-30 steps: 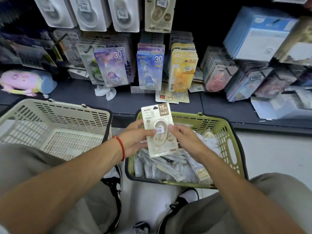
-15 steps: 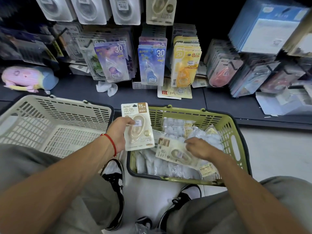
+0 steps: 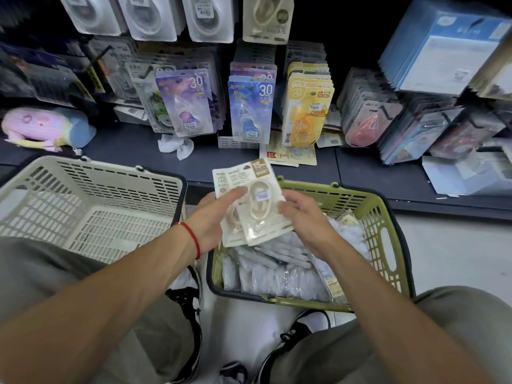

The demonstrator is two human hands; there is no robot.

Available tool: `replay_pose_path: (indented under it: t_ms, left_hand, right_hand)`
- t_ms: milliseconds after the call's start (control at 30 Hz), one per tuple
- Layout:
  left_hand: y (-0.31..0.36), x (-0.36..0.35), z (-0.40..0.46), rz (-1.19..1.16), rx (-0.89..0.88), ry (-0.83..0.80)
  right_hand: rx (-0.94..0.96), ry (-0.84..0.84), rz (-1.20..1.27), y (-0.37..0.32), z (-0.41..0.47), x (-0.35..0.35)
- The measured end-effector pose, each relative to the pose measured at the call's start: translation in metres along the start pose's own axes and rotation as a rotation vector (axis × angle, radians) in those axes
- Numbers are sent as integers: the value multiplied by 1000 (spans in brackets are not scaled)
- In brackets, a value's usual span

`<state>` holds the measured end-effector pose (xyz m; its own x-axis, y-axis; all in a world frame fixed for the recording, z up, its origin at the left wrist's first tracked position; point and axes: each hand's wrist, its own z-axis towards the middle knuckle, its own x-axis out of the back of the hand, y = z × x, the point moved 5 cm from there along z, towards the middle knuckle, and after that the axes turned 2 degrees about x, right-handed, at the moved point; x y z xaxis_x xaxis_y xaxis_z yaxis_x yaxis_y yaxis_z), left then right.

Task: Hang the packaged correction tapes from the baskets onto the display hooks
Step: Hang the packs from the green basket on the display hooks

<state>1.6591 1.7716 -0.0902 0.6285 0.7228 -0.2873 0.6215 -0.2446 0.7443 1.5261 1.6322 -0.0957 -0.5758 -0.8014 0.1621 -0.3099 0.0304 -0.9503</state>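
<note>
The hooks themselves are hard to make out: the rows of hanging blister packs, such as the blue carded pack marked 30 [image 3: 250, 112] and the yellow carded pack [image 3: 306, 112], cover whatever carries them, and the topmost row of white packs [image 3: 151, 15] is cut off by the frame edge. The clear-wrapped packets filling the olive-green plastic basket [image 3: 385, 217] are blurred into a pale heap, so their contents cannot be read.

Over the near-left corner of that basket, the left hand [image 3: 214, 217] grips two cream-coloured carded correction tape packages [image 3: 249, 206], fanned one over the other, thumb laid across the front and the fingers hidden behind the cards. The right hand [image 3: 303, 214] touches the right edge of the front package with curled fingertips; whether it pinches the card cannot be told.

Half a second ago the left hand held a single package up alone, while the right hand was down in the green basket lifting a second one; now both packages sit together in the left hand. The beige slatted plastic basket [image 3: 91, 206] on the left stays where it was.
</note>
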Motion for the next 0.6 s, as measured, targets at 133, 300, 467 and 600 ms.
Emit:
replay_pose_path:
  t_ms: [133, 300, 467, 600]
  left_hand:
    - [14, 27, 3, 74, -141, 207]
    - [27, 61, 2, 0, -218, 373]
    - [26, 74, -5, -27, -236, 436]
    - [24, 76, -7, 0, -259, 463]
  right_hand:
    - [39, 81, -241, 8, 24, -16]
    - [25, -321, -927, 57, 37, -50]
    - [114, -297, -1146, 70, 39, -79]
    - [164, 49, -1069, 42, 36, -45]
